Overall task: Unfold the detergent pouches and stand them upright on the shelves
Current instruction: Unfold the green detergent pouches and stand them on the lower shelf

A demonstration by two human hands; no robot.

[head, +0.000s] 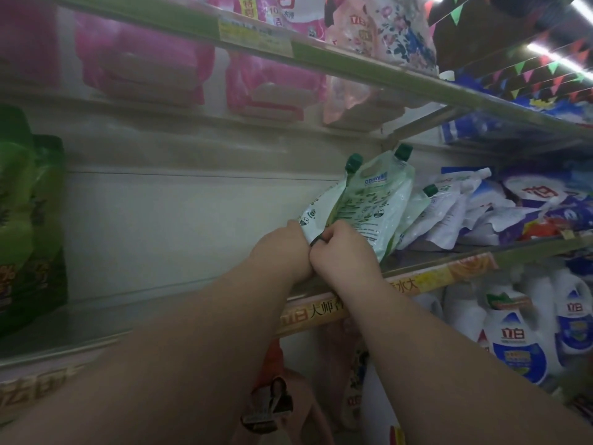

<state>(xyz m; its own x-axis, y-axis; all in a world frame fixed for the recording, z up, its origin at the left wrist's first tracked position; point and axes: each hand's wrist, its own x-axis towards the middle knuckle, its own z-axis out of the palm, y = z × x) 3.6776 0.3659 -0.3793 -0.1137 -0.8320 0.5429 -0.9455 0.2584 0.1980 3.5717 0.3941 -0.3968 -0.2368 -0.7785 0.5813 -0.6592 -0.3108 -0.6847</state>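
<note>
A white and green detergent pouch (321,205) with a dark green cap leans on the middle shelf (426,261). My left hand (282,248) and my right hand (343,252) both pinch its bottom edge, side by side. Right behind it stands a second green pouch (382,200), upright and tilted a little to the left. A third green-capped pouch (420,213) leans against it on the right.
White and blue pouches (475,213) lie heaped on the shelf's right part. Dark green bags (29,220) stand at the far left. Pink pouches (144,65) fill the shelf above. White detergent bottles (513,335) stand on the shelf below.
</note>
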